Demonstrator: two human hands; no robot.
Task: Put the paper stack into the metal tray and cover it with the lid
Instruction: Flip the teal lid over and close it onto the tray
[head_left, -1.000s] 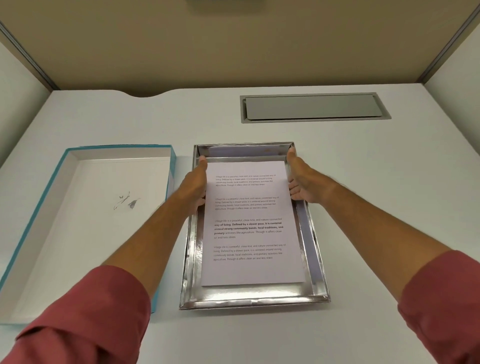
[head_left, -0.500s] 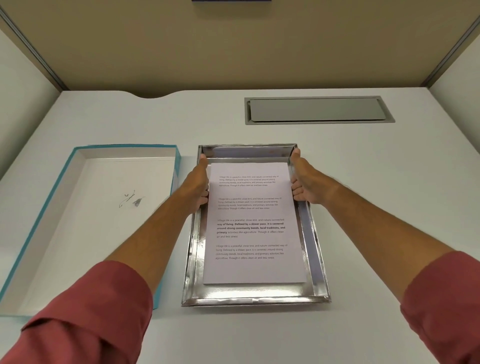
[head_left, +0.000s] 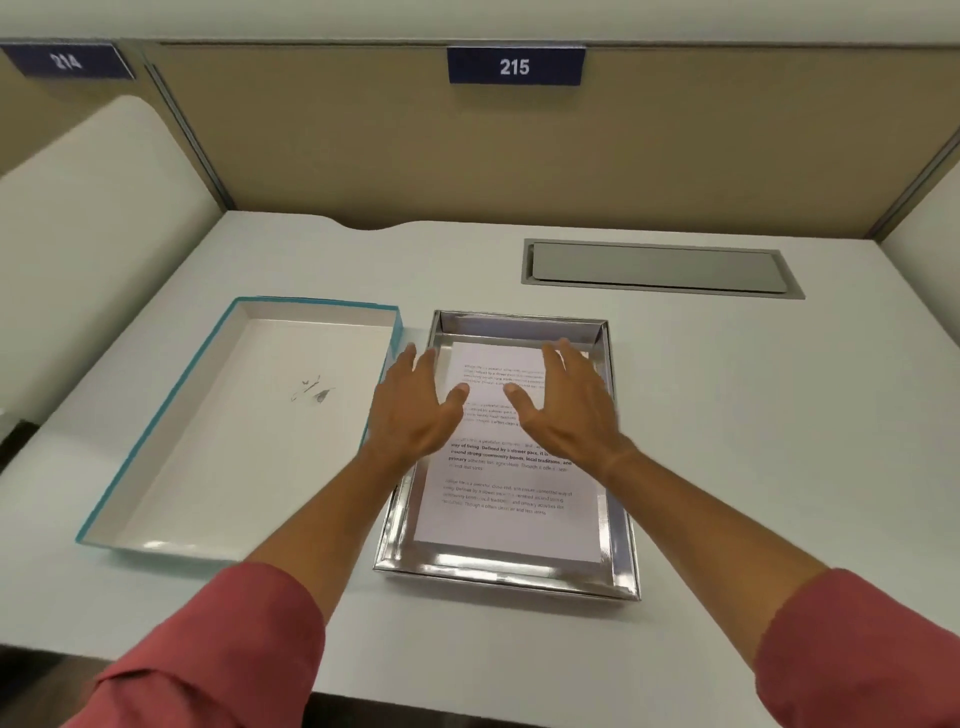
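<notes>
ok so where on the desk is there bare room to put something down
Free: the desk right of the metal tray, the strip behind the lid and tray up to the cable hatch, and the front edge. Crowded: the narrow gap between lid and tray, under the left hand.

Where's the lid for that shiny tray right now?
In the head view the lid lies open side up on the white desk, just left of the metal tray, with the left hand hovering near its right edge.
</notes>
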